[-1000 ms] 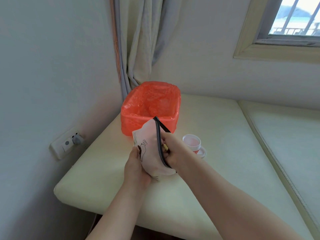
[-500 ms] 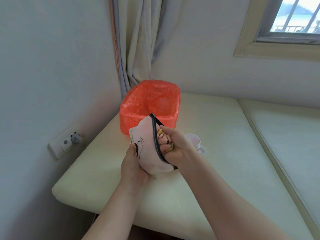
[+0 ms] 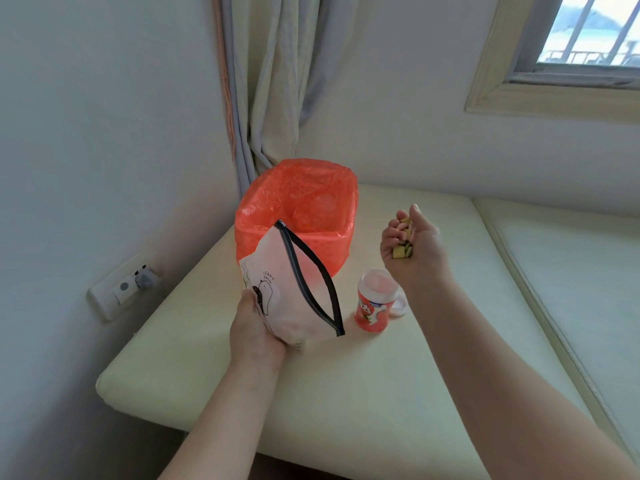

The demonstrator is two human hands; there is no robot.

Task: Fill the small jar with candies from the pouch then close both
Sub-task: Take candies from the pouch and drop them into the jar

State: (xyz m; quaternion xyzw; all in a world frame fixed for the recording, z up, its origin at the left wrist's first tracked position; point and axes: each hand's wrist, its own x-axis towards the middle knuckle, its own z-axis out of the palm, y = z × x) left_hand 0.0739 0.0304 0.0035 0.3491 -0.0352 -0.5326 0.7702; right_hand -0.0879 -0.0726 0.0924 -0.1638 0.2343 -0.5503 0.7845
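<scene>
Left hand (image 3: 254, 327) low, grip closed on pouch (image 3: 294, 296), right hand (image 3: 412, 247) raised, cupped around candies (image 3: 403, 245)

i have just one view, from the head camera, looking forward and down past both forearms onto the pale cream padded bench (image 3: 346, 375). it sits close over the hands, wide-angle, facing the room corner where a grey curtain (image 3: 277, 81) hangs; a window (image 3: 588, 32) is at upper right.

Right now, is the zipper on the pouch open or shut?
Open. The pouch, held upright by the left hand, shows its dark zipper edges spread apart into a wide gap.
</scene>
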